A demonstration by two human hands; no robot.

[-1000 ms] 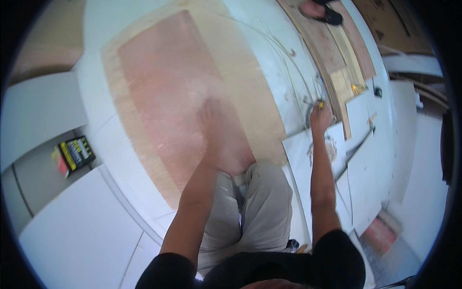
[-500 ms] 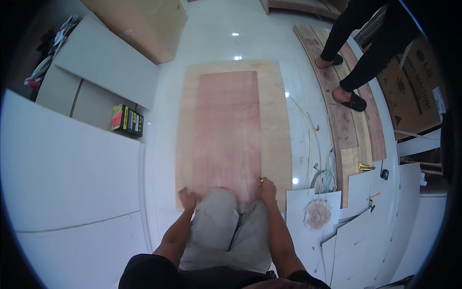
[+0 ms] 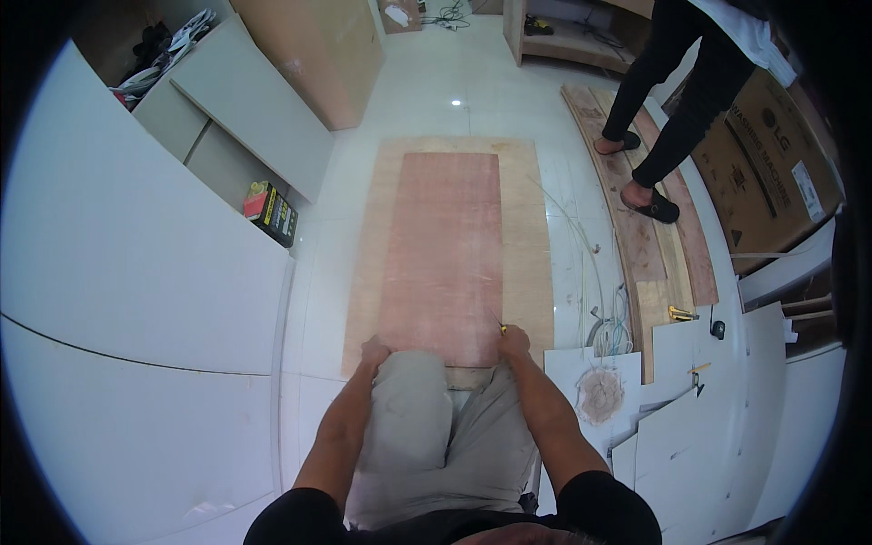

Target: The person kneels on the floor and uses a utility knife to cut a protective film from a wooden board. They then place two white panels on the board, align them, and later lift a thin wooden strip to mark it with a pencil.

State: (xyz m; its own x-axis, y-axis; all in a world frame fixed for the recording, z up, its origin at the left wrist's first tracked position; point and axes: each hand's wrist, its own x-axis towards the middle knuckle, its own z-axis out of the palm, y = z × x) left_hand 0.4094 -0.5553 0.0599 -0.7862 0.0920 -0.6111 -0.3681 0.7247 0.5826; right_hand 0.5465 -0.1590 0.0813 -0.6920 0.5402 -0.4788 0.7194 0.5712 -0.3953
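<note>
A reddish plywood sheet lies flat on top of a larger pale plywood sheet on the tiled floor. My left hand is down at the reddish sheet's near left corner, beside my knee. Its fingers are too blurred to show whether they press on the sheet or grip its edge. In my closed right hand is a small hand tool with a yellow handle and a thin shaft or blade; its exact kind is unclear. The thin tip points toward the reddish sheet's right edge.
A person stands on long wooden boards at the right. Near them lie a yellow tool, coiled cable and white panels. White cabinets and a black-and-yellow box are at the left.
The view has tilted up and shifted, showing more of the far floor. The tool's tip appears farther out from my right hand. My left hand is closer to my knee.
</note>
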